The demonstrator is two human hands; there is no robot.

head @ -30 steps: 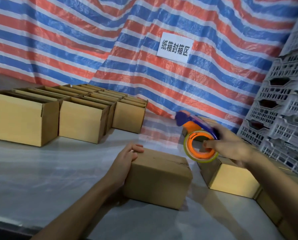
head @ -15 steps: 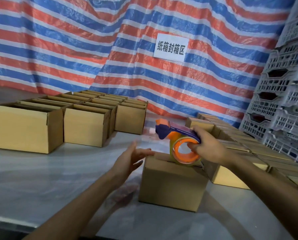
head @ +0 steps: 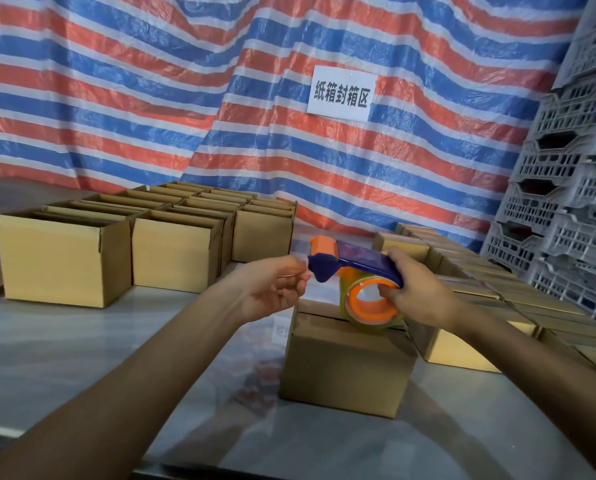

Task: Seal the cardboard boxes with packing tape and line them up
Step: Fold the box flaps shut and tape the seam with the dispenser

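Note:
A closed cardboard box (head: 345, 362) stands on the grey table (head: 81, 358) in front of me. Just above its top flaps my right hand (head: 417, 289) grips a blue and orange tape dispenser (head: 358, 259), with fingers hooked through the orange core of the clear tape roll. My left hand (head: 272, 289) is at the dispenser's blue nose, thumb and fingertips pinched together there as if on the tape end; the clear tape itself is hard to make out.
Several open-topped boxes (head: 64, 261) stand in rows at the back left. A line of closed boxes (head: 462, 348) runs along the right. Stacked grey plastic crates (head: 559, 220) fill the right side. A striped tarp with a white sign (head: 341, 93) hangs behind.
My left hand left the box's side and rose to the dispenser's nose. My right hand brought the dispenser left and down over the box top.

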